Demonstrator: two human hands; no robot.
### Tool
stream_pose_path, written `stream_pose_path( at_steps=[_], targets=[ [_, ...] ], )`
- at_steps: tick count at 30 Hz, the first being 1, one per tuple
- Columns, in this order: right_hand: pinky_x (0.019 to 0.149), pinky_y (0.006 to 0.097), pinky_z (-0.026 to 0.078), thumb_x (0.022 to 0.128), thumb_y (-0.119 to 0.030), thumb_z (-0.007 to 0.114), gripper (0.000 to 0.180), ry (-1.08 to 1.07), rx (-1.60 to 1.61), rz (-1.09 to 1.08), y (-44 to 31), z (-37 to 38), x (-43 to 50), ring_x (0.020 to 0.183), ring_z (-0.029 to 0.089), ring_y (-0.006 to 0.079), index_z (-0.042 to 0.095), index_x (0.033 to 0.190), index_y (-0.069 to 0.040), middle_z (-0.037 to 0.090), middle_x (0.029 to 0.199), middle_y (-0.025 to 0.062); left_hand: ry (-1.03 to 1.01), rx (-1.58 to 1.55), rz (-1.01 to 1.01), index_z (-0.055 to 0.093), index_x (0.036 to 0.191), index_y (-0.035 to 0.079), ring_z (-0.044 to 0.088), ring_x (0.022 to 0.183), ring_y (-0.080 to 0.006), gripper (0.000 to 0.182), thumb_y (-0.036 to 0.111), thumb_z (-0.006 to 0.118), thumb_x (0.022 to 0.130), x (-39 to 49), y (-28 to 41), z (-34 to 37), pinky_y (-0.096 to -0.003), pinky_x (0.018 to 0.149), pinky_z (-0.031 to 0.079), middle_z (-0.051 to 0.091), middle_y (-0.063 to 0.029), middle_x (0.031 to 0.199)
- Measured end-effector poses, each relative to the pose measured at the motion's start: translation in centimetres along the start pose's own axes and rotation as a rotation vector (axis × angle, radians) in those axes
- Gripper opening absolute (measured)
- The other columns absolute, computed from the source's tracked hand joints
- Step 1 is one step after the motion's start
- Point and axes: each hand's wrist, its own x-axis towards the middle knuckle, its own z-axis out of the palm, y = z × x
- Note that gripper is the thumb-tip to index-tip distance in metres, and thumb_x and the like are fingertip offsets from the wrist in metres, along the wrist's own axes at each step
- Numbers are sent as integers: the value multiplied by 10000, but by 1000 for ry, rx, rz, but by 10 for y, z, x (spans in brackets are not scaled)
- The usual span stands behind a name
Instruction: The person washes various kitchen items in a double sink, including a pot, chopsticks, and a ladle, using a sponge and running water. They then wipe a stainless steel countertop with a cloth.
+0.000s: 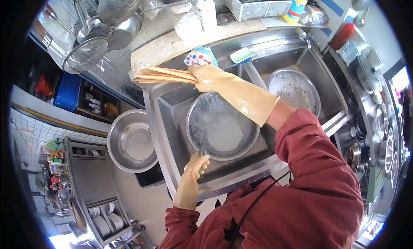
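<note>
Both my hands wear cream rubber gloves. My right hand (206,76) grips a bundle of wooden chopsticks (166,75), held sideways above the far left part of the sink, tips pointing left. Below it, a round metal basin (226,136) of cloudy, frothy water sits in the left bowl of the stainless steel sink (172,120). My left hand (196,166) is closed at the near rim of that basin, around a slim grey thing (203,145) that reaches over the water. Whether this is a utensil or a jet from a hose I cannot tell; a green bit shows at my fingers.
A second basin (293,91) with specks in foamy water stands in the right sink bowl, by the tap (306,39). A wide steel bowl (134,141) is left of the sink. A green sponge dish (242,55) and a dotted cloth (198,57) lie on the back edge.
</note>
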Motion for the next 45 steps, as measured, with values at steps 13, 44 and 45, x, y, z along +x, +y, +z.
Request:
stream_pose_path(
  at_steps=[13, 44, 45],
  targets=[
    [727, 457, 536, 838, -174, 617, 330, -26, 102, 206, -20, -20, -129, 809, 690, 380, 531, 1122, -30, 686, 871, 218, 672, 861, 348, 225, 1503, 144, 644, 941, -459, 678, 246, 539, 911, -107, -25, 7, -542, 812, 512, 608, -262, 1207],
    [512, 315, 504, 759, -75, 673, 568, -186, 891, 972, 24, 90, -179, 568, 577, 166, 497, 1295, -17, 595, 750, 97, 928, -90, 227, 622, 1245, 64, 681, 989, -349, 524, 421, 630, 863, 55, -41, -225, -412, 830, 536, 683, -193, 1121],
    [509, 318, 495, 767, -70, 669, 570, -142, 948, 1002, 17, 93, -178, 579, 570, 157, 489, 1307, -27, 585, 752, 91, 864, -94, 153, 624, 1231, 38, 665, 1032, -352, 522, 398, 648, 854, 73, -33, -228, -421, 867, 520, 672, -213, 1137]
  ],
)
